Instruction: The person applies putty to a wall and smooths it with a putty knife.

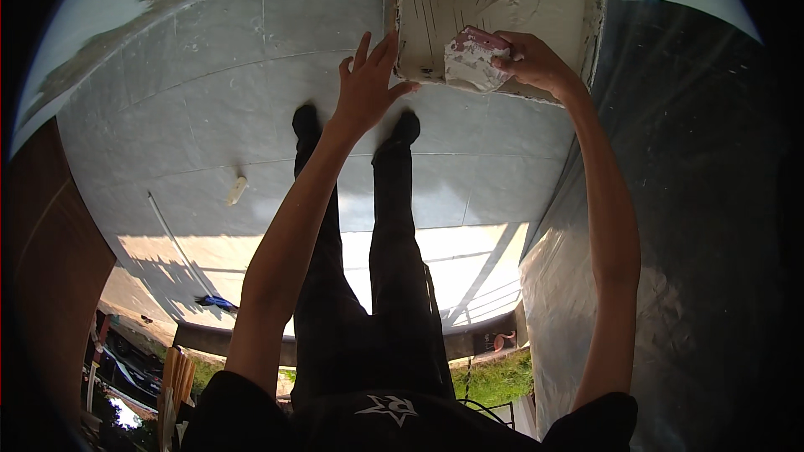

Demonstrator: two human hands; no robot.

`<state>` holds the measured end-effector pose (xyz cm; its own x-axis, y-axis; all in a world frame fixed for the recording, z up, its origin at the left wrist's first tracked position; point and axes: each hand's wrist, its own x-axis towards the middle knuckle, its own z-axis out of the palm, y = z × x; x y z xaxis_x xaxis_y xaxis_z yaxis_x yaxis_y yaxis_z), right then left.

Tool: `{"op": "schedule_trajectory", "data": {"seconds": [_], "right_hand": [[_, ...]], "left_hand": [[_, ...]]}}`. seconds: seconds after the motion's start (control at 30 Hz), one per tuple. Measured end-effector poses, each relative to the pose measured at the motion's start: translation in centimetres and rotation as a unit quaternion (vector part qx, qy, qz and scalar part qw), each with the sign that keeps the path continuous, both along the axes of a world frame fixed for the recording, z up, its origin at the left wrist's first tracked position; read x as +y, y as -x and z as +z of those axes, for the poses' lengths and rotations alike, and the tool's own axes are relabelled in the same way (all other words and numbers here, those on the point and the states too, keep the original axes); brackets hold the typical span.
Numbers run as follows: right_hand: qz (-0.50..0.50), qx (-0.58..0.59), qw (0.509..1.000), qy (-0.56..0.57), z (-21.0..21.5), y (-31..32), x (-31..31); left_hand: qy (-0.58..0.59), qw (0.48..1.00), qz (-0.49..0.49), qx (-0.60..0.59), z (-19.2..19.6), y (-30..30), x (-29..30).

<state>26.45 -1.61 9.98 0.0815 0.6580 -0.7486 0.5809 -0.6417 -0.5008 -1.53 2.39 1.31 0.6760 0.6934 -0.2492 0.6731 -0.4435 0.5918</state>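
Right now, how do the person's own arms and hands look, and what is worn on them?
Both forearms are bare, with no gloves, watch or rings visible on the left hand or the right hand. Short black sleeves end above the elbows. The black shirt carries a white emblem on its chest.

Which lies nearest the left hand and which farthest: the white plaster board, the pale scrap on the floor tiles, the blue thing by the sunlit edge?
1. White plaster board: touching the left hand.
2. Pale scrap: on the tiles, lower left.
3. Blue thing: farthest, lower left.
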Motion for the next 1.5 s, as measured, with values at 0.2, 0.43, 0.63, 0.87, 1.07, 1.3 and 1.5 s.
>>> {"op": "schedule_trajectory", "data": {"seconds": [0.2, 0.43, 0.63, 0.87, 1.07, 1.3, 1.5], "right_hand": [[-0.245, 0.214, 0.942, -0.077, 3.3, 2.1, -2.3], [-0.429, 0.41, 0.777, -0.21, 12.6, 10.7, -1.0], [-0.443, 0.505, 0.676, -0.302, 22.0, 20.2, 4.9], [-0.363, 0.511, 0.666, -0.404, 34.0, 28.2, 13.4], [-0.333, 0.436, 0.656, -0.518, 45.6, 31.5, 18.6], [-0.255, 0.198, 0.645, -0.693, 52.9, 32.2, 26.2], [-0.108, -0.237, 0.514, -0.817, 56.1, 31.7, 31.2]], "left_hand": [[-0.015, 0.999, 0.031, -0.02, 4.6, 4.7, 1.0], [-0.063, 0.99, 0.104, -0.074, 15.5, 10.8, 4.0], [-0.178, 0.96, 0.143, -0.16, 27.9, 16.1, 10.6], [-0.335, 0.894, 0.112, -0.274, 43.2, 22.0, 20.5], [-0.47, 0.824, 0.064, -0.311, 53.1, 24.6, 26.8], [-0.513, 0.79, 0.061, -0.33, 58.2, 24.1, 32.5], [-0.56, 0.757, 0.086, -0.325, 59.7, 23.4, 37.0]]}}
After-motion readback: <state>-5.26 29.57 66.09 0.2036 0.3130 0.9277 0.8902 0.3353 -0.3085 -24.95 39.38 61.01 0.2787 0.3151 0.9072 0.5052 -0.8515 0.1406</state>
